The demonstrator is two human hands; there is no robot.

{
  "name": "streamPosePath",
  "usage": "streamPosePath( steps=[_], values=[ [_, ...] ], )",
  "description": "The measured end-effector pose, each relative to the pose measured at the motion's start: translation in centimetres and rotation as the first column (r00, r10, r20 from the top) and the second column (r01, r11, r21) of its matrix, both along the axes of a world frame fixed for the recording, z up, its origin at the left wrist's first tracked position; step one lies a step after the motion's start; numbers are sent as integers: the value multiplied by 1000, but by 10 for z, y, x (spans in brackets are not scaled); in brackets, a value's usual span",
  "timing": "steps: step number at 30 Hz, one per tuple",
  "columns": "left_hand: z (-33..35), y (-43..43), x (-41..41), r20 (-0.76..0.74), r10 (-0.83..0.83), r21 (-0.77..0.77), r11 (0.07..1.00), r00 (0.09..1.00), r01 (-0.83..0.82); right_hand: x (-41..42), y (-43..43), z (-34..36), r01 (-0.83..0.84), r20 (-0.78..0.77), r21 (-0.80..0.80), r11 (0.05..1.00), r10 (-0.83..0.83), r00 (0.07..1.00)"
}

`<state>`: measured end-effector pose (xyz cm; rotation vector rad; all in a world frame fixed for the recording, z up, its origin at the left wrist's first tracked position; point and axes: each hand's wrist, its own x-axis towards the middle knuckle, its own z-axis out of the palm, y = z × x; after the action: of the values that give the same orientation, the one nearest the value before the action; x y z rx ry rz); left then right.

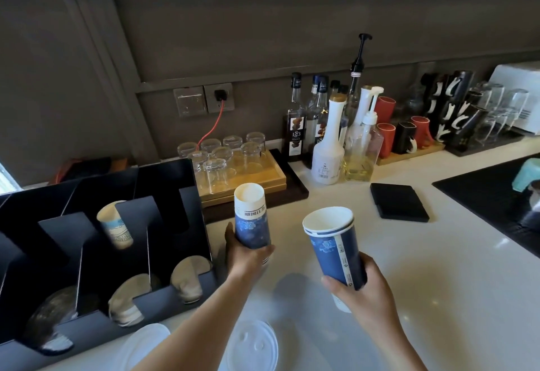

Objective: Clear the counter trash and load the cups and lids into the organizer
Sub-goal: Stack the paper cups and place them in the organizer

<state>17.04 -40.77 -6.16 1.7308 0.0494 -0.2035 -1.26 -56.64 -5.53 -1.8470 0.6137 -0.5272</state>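
My left hand (247,256) grips the base of a stack of blue paper cups (251,217), held upright just right of the black organizer (87,329). My right hand (358,294) grips a second stack of blue paper cups (336,245), tilted a little to the left above the white counter. In an upper slot of the organizer lies a light blue-and-white paper cup (115,224). Stacks of lids (188,281) fill its front slots. Two clear plastic lids (254,347) lie loose on the counter near my forearms.
Behind the cups, a wooden tray (257,178) carries upturned glasses. Syrup bottles (325,148) and pump bottles stand further right, then mugs and glasses along the wall. A black square pad (399,201) and a black mat (496,195) lie on the counter at right.
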Motion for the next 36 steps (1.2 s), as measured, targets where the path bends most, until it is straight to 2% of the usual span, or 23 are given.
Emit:
streamPosePath(
  steps=[9,11,13,15,17,21,24,25,32,36],
  values=[
    [10,5,-8,58,-108,-3,994,992,108,5,-5,6,15,83,136,991,-27,996],
    [22,10,-8,99,-151,110,984,984,140,4,-2,11,37,118,168,985,-57,991],
    [36,15,-4,220,-212,351,928,952,125,-1,-2,16,64,137,165,984,-87,987],
    [53,17,-2,367,-331,574,816,869,68,-9,-6,20,73,136,120,990,-89,987],
    [72,20,2,486,-435,686,727,758,-23,-20,-14,22,82,121,52,995,-87,989],
    [115,27,12,661,-604,737,635,445,-233,-45,-31,27,116,68,-95,989,-110,992],
    [145,28,17,652,-735,747,581,185,-325,-52,-35,32,115,20,-201,973,-113,993],
    [153,26,16,637,-761,748,571,124,-338,-52,-34,33,108,23,-213,971,-106,994],
    [168,11,-9,542,-840,792,513,-5,-331,-40,-5,30,53,100,-117,992,-42,994],
    [168,12,-18,540,-835,783,543,-102,-303,-38,7,26,-6,132,-7,1000,6,991]
  ],
)
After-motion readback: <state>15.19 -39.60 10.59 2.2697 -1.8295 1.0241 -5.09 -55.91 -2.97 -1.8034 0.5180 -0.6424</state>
